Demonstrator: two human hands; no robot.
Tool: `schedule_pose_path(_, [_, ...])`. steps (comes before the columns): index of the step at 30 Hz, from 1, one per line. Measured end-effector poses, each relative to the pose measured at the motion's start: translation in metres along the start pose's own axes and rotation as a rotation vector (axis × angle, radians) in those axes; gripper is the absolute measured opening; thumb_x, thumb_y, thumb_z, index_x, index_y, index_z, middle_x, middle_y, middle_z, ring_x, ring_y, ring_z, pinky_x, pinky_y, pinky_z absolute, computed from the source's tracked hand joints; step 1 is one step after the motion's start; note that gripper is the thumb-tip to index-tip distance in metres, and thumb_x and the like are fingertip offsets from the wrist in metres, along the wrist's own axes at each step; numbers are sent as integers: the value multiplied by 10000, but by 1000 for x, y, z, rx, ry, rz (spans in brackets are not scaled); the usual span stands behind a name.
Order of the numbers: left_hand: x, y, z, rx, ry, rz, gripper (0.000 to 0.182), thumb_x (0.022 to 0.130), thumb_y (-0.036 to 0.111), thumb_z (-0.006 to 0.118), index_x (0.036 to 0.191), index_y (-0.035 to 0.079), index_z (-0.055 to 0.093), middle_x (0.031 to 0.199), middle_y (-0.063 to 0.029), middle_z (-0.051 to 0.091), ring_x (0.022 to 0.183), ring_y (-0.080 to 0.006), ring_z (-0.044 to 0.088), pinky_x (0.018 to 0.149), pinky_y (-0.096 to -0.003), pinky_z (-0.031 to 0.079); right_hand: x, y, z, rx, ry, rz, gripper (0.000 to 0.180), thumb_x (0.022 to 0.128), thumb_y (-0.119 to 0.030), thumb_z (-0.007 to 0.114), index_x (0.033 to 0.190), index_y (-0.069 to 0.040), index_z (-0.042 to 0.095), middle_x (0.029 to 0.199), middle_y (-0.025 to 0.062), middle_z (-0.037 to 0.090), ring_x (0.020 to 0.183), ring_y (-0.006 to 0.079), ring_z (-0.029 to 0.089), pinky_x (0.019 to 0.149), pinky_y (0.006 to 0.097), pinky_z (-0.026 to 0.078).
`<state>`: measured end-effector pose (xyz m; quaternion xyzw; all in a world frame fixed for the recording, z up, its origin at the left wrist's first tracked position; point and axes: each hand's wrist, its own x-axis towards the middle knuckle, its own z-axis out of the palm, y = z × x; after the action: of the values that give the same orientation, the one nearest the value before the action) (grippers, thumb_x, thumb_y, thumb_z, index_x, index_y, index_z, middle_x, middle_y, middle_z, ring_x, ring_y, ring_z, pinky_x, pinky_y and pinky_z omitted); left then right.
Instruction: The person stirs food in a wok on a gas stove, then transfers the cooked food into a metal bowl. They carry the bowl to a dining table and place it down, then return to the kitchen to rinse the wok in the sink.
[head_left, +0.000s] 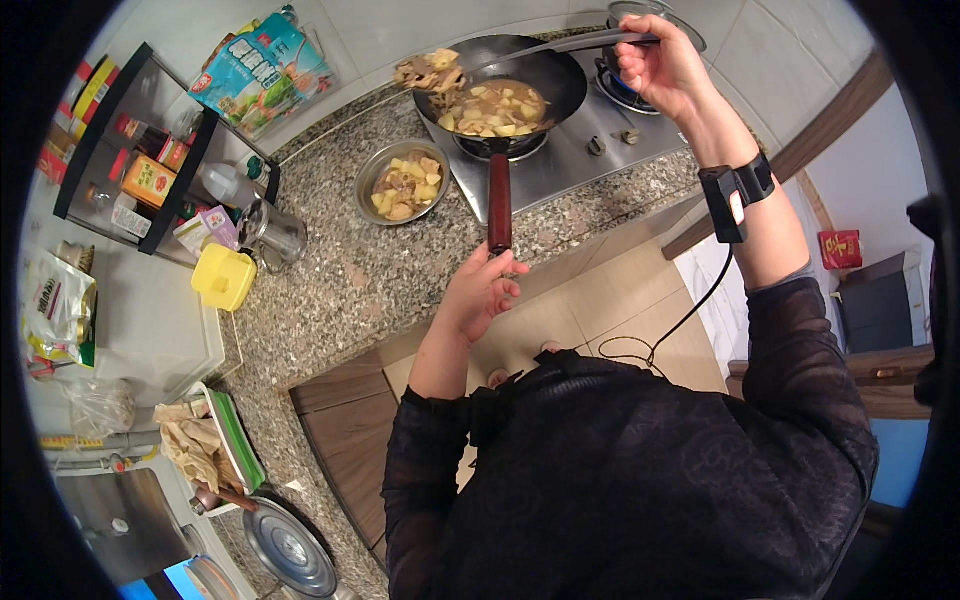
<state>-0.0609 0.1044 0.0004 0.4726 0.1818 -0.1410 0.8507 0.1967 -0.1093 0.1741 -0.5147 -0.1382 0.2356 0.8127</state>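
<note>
My right hand (656, 67) grips the dark handle end of a long metal cooking utensil (551, 46) held over the wok. Its head carries a heap of meat and potato pieces (431, 71) at the wok's left rim and hides beneath it. The black wok (564, 82) sits on the left burner with potato chunks and meat in brown sauce (504, 109). My left hand (478, 296) is at the end of the wok's reddish wooden handle (500, 199), fingers loosely apart and not wrapped around it. Left of the wok stands a steel bowl (363, 184) holding similar food.
A lit right burner (630, 94) lies beside the wok, with a glass lid (686, 26) behind. A seasoning rack (142, 150), a steel canister (277, 232) and a yellow container (223, 277) stand left. A metal lid (291, 546) rests lower on the granite counter (330, 300).
</note>
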Motion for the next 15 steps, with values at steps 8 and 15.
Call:
schedule_pose_path(8, [-8,-3,-1,-1,-27,23,381,962,260,569,1308,163,440,1025,-35,590,731,-113,552,578,-219,425,4,58,67,-118,-20,71,156,884,-194,564,984,-75,568,700,103,648,575,181,653,503,261,539])
schedule_pose_path(15, [-10,-3,0,5,-32,33,443,954,260,586,1353,174,416,1048,-35,585,755,-116,554,609,-232,426,-1,129,114,-547,-151,37,131,897,-168,552,964,-65,598,665,85,642,538,159,650,473,253,518])
